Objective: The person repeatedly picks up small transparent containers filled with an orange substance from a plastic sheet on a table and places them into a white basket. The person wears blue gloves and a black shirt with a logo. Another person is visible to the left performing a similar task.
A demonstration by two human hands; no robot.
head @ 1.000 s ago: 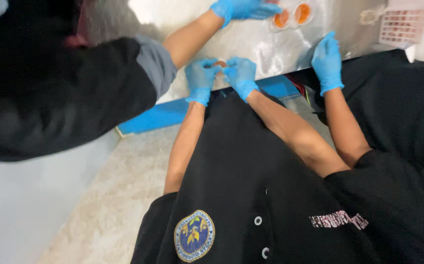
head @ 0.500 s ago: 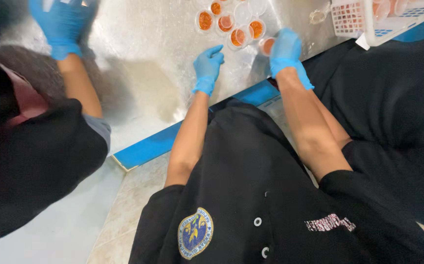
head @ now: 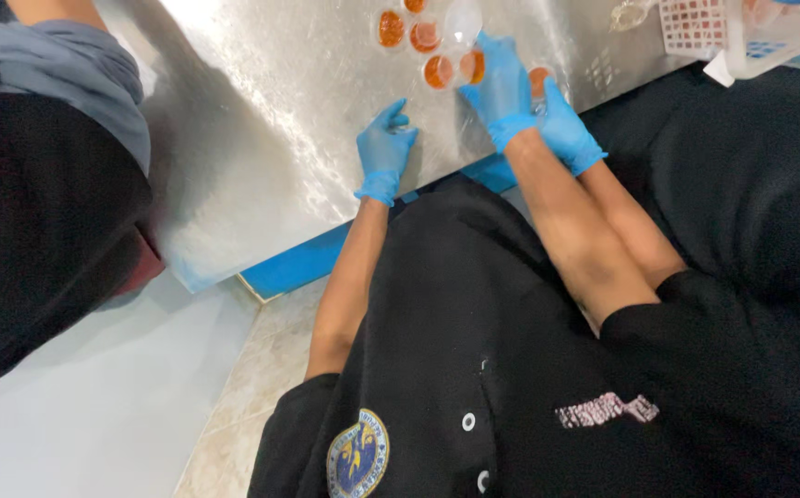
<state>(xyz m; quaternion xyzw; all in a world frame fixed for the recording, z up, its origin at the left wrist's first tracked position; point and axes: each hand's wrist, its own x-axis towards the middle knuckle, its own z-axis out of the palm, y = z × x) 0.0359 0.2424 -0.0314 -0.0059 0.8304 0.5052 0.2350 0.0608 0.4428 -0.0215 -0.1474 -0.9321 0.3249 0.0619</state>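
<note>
The right hand (head: pixel 501 85) curls its fingers round a sauce cup (head: pixel 467 66) (orange inside). The left hand (head: pixel 384 148) rests on the bench (head: pixel 262 138), fingers apart.

Blue gloves (head: pixel 384 152), orange cups (head: pixel 437 70), silver table (head: pixel 262 138).

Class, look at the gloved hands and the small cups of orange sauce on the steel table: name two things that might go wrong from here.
1. The right hand reaches among close-packed sauce cups; it might tip one.
2. A co-worker's hand works right beside it, so the two could bump and spill sauce on the steel table.
</note>
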